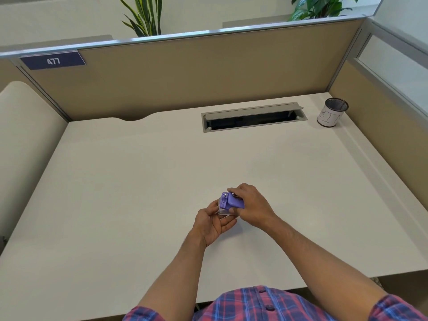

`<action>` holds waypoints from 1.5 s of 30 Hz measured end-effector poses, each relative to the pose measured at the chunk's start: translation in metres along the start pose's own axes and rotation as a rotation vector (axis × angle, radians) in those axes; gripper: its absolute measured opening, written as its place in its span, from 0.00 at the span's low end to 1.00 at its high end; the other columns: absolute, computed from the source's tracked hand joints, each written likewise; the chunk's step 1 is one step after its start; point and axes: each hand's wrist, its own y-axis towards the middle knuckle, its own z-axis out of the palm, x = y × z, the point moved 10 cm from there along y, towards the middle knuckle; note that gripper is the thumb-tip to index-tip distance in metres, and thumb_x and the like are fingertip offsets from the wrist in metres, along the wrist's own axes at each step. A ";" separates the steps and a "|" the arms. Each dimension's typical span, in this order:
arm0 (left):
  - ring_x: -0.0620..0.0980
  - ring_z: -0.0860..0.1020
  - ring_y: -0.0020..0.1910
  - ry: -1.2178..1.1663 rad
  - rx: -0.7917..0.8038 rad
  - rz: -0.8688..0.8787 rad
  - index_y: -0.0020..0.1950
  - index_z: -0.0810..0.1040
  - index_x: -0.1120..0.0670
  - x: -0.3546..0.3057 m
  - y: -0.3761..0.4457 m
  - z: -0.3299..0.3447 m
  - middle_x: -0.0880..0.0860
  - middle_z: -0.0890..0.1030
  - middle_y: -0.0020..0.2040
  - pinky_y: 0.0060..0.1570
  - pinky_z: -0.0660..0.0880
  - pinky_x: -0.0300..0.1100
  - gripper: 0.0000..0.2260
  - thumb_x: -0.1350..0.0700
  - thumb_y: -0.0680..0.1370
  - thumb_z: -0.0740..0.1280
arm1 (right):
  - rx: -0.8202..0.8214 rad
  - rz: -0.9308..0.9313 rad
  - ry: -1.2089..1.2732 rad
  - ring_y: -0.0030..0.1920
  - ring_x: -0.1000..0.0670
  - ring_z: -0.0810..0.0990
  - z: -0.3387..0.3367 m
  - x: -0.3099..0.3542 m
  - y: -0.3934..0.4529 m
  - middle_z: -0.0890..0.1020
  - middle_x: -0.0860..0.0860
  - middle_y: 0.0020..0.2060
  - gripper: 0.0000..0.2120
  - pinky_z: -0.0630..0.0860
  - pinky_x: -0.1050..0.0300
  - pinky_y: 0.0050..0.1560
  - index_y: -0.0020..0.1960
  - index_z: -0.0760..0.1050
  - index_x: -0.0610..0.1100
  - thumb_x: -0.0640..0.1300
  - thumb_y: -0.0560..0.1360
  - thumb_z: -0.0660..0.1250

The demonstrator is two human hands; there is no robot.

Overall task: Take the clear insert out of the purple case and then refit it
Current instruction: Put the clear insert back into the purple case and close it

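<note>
Centrally, right hand is pinching purple case; left hand is cupping clear insert beneath, fingers curled.

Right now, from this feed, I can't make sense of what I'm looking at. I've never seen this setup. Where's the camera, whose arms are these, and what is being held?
There is no machine here. The single picture comes from a wide-angle camera worn on a person's head, looking forward and down, so the two bare arms reaching in from the bottom are that person's own.

The left hand cradles a clear insert from below. The right hand grips the purple case from the right, above the insert. Whether the two parts are joined or already apart is hard to tell.

They are held just over a pale desk. Farther back sit a grey cable hatch and a mesh cup with a handwritten label. Tan partition walls enclose the desk.
</note>
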 end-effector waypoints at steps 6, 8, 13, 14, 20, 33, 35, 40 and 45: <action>0.63 0.86 0.49 -0.027 -0.015 -0.011 0.59 0.85 0.55 0.002 -0.002 0.004 0.65 0.84 0.56 0.52 0.83 0.55 0.19 0.60 0.83 0.54 | 0.020 -0.084 -0.195 0.57 0.46 0.75 0.004 0.010 0.000 0.78 0.48 0.58 0.27 0.74 0.52 0.56 0.71 0.74 0.47 0.42 0.72 0.71; 0.63 0.86 0.49 -0.038 -0.017 -0.012 0.62 0.82 0.56 0.001 -0.003 0.006 0.64 0.84 0.58 0.50 0.84 0.54 0.18 0.60 0.84 0.53 | 0.032 -0.087 -0.198 0.57 0.46 0.75 0.006 0.009 -0.001 0.78 0.48 0.58 0.27 0.75 0.51 0.57 0.71 0.74 0.47 0.41 0.72 0.70; 0.60 0.86 0.47 -0.058 -0.004 0.009 0.65 0.79 0.57 0.000 -0.005 0.009 0.63 0.85 0.57 0.49 0.84 0.52 0.18 0.61 0.84 0.52 | 0.048 -0.091 -0.174 0.56 0.47 0.75 0.006 0.009 0.000 0.78 0.50 0.57 0.27 0.75 0.54 0.54 0.71 0.74 0.48 0.45 0.73 0.73; 0.60 0.87 0.46 -0.061 -0.005 0.013 0.64 0.79 0.57 0.000 -0.005 0.010 0.63 0.85 0.56 0.48 0.84 0.52 0.18 0.62 0.84 0.52 | 0.052 -0.088 -0.171 0.56 0.48 0.75 0.006 0.008 0.000 0.78 0.50 0.57 0.27 0.76 0.54 0.54 0.71 0.74 0.48 0.46 0.73 0.73; 0.61 0.86 0.46 -0.056 -0.040 0.051 0.62 0.80 0.58 -0.002 -0.007 0.010 0.63 0.85 0.56 0.44 0.85 0.50 0.18 0.64 0.84 0.51 | 0.134 -0.090 -0.169 0.55 0.48 0.74 0.010 0.007 0.001 0.77 0.51 0.54 0.25 0.76 0.52 0.51 0.70 0.75 0.52 0.44 0.74 0.71; 0.59 0.86 0.45 -0.034 -0.021 0.132 0.64 0.81 0.59 -0.008 -0.011 0.015 0.62 0.85 0.56 0.45 0.84 0.48 0.14 0.62 0.85 0.57 | 0.200 -0.105 -0.178 0.56 0.50 0.72 0.012 0.001 0.004 0.75 0.52 0.55 0.26 0.76 0.52 0.53 0.72 0.72 0.55 0.44 0.75 0.71; 0.59 0.86 0.47 -0.027 -0.010 0.146 0.64 0.81 0.58 -0.008 -0.012 0.016 0.61 0.85 0.56 0.46 0.84 0.48 0.13 0.61 0.85 0.59 | 0.183 -0.109 -0.140 0.58 0.49 0.71 0.012 0.000 0.002 0.74 0.52 0.57 0.28 0.75 0.52 0.55 0.73 0.72 0.54 0.42 0.75 0.71; 0.58 0.86 0.50 0.042 0.002 0.178 0.65 0.79 0.59 -0.011 -0.014 0.017 0.60 0.85 0.57 0.46 0.84 0.46 0.13 0.60 0.85 0.59 | 0.119 -0.083 -0.077 0.60 0.51 0.70 0.010 -0.009 0.002 0.74 0.52 0.60 0.31 0.69 0.60 0.60 0.74 0.72 0.55 0.46 0.73 0.76; 0.58 0.86 0.52 0.088 -0.047 0.215 0.64 0.78 0.60 -0.020 -0.014 0.010 0.61 0.85 0.57 0.46 0.84 0.46 0.13 0.62 0.85 0.56 | 0.172 0.196 0.642 0.63 0.54 0.79 0.012 -0.046 -0.018 0.79 0.54 0.63 0.38 0.75 0.58 0.64 0.75 0.69 0.55 0.54 0.68 0.80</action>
